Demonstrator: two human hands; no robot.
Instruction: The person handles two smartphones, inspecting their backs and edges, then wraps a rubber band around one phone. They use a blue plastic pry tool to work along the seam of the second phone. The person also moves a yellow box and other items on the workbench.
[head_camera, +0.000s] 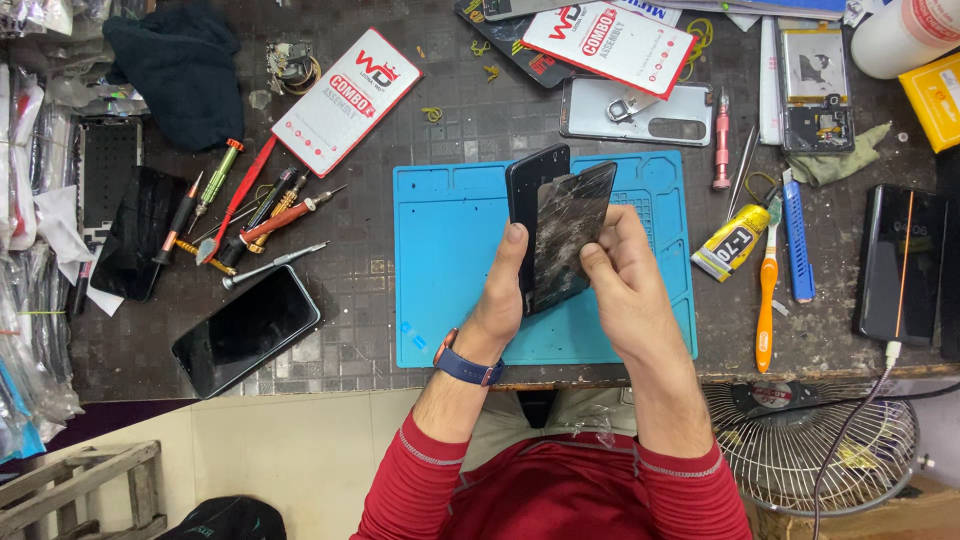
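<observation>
While both hands hover above the smooth blue silicone work mat (450, 260), the left hand (500, 300) is closed around a black phone body (530, 185), its thumb pressed along the edge. The right hand (625, 275) pinches a cracked glass screen panel (568, 235), glossy and webbed with fractures, tilted away from the phone body along one side. Slim metal screwdrivers (265, 215) lie scattered on the worn, gridded dark tabletop (480, 120), left of the mat.
</observation>
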